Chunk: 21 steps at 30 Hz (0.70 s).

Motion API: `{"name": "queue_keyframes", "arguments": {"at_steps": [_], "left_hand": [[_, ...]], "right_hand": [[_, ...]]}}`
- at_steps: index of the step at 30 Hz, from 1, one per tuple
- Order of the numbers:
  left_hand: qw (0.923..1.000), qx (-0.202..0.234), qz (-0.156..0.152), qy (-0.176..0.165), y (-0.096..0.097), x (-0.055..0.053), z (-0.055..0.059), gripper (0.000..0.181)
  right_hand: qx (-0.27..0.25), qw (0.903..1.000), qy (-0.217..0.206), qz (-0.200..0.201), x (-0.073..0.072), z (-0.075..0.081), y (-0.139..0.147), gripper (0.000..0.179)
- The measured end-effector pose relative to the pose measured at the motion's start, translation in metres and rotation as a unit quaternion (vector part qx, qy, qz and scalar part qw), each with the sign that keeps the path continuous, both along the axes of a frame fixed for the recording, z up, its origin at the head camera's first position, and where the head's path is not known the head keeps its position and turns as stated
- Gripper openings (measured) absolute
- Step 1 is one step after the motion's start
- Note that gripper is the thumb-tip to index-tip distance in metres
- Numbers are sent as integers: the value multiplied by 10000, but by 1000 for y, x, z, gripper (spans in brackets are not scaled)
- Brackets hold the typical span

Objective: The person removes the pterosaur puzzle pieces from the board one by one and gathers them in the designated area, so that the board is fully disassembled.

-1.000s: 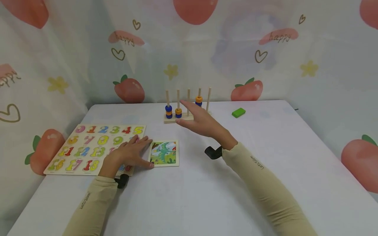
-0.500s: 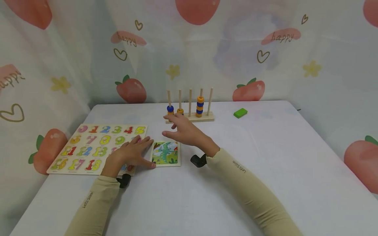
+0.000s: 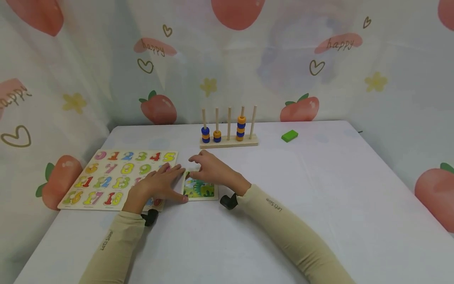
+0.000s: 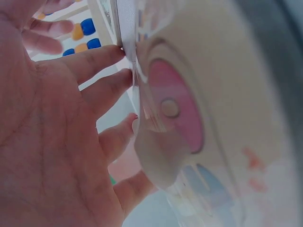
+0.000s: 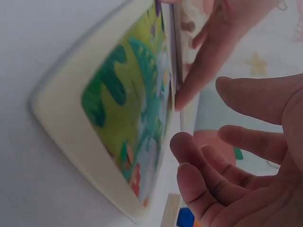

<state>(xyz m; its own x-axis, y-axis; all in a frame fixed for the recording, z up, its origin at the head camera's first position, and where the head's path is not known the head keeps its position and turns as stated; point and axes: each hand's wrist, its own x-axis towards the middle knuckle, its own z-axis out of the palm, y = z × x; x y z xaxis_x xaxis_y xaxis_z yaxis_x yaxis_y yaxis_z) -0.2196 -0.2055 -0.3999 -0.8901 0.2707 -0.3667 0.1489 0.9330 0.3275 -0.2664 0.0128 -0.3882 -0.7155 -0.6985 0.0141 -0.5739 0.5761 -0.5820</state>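
Left side of the white table: number board, flat, coloured numerals in rows, right part covered from above by my left hand. Left fingers spread, nothing pinched. Thumb touches the near left corner of the dinosaur picture puzzle; another fingertip sits at its left edge, per the right wrist view. Can't tell if the other fingertips press on the board. Black wrist mount at the cuff of my beige left sleeve.

Puzzle itself: just right of the number board, flat, face up, pale frame around a green and blue scene. My right hand is over its far right part, hiding some of the picture. Right fingers bent, thumb apart from them, gap in between, nothing gripped. Contact with the puzzle: can't tell. Second black mount at the wrist, just right of the puzzle; right sleeve runs off toward the near right.

Behind my right hand: wooden peg rack, five upright pegs, blue and orange beads on the first, second and fourth from left. Farther right, well apart from it: green block, lying flat.
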Motion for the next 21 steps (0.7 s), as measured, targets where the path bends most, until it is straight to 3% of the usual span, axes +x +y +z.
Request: {"name": "queue_keyframes", "arguments": {"at_steps": [6, 14, 21], "left_hand": [[10000, 33, -32, 5, 3, 4, 11, 109], [10000, 65, -17, -3, 4, 7, 11, 108], [10000, 61, 36, -48, 4, 6, 12, 108]], "right_hand": [[281, 9996, 36, 68, 2, -7, -8, 44], [539, 9984, 101, 167, 0, -12, -18, 35], [702, 9975, 123, -20, 0, -14, -25, 34]]}}
